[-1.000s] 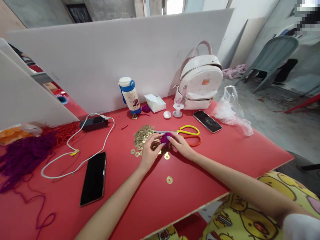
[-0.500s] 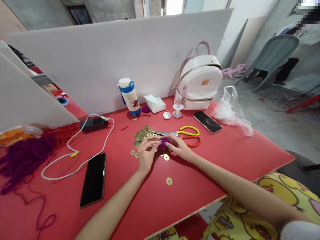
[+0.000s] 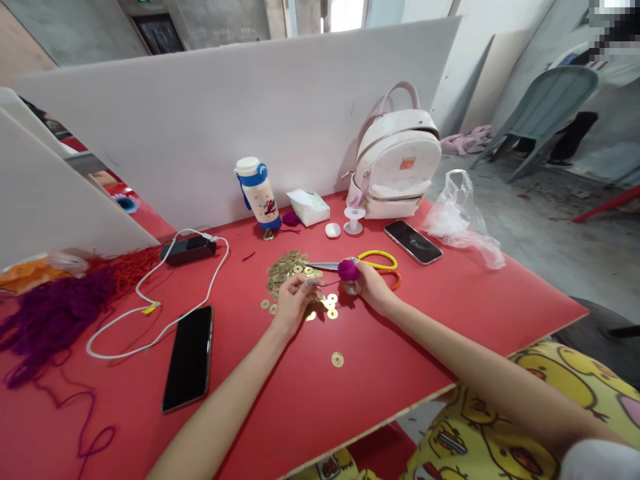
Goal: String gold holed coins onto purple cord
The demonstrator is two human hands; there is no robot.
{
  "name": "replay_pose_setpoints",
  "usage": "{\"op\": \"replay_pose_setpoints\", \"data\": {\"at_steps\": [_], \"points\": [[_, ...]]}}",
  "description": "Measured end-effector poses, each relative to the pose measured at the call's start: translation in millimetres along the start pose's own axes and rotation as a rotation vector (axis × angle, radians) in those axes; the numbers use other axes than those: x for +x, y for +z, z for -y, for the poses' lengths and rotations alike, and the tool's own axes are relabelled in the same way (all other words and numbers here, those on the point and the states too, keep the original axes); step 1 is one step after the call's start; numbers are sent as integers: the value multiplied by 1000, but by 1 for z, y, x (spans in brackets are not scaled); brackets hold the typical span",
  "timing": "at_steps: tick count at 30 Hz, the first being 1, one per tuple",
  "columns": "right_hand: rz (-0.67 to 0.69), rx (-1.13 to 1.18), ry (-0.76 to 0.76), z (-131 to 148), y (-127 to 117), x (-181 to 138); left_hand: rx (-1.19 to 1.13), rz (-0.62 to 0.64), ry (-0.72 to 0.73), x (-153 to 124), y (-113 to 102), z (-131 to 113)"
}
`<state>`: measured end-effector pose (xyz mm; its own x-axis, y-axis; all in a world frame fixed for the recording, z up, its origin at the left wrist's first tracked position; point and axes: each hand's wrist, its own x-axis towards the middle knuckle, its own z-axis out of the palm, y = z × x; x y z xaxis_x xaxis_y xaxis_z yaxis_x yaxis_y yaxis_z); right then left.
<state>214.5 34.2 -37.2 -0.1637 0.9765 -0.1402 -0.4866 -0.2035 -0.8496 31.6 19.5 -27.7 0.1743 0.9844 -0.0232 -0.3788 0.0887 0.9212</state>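
The right hand (image 3: 371,287) grips the small round purple yarn ball (image 3: 349,270) with fingers closed, above the flat red tabletop (image 3: 300,407). The left hand (image 3: 293,305) pinches the thin purple yarn strand (image 3: 330,285) extending from the ball. Round gold-coloured metal coins (image 3: 284,268) lie beside the left hand; steel-bladed scissors (image 3: 324,266) with yellow and orange handles lie behind the right.

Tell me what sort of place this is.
Likely a craft workspace: the red table bears a pile of holed coins, scissors and a heap of purple yarn. Whether it's a home or a workshop, I can't tell.
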Motion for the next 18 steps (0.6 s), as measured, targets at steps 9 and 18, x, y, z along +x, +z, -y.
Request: {"op": "replay_pose_setpoints", "data": {"at_steps": [9, 18], "points": [[228, 27, 307, 17, 10, -21, 33, 77, 35, 0, 12, -12], [498, -94, 282, 21, 7, -21, -66, 145, 328, -9, 31, -95]]}}
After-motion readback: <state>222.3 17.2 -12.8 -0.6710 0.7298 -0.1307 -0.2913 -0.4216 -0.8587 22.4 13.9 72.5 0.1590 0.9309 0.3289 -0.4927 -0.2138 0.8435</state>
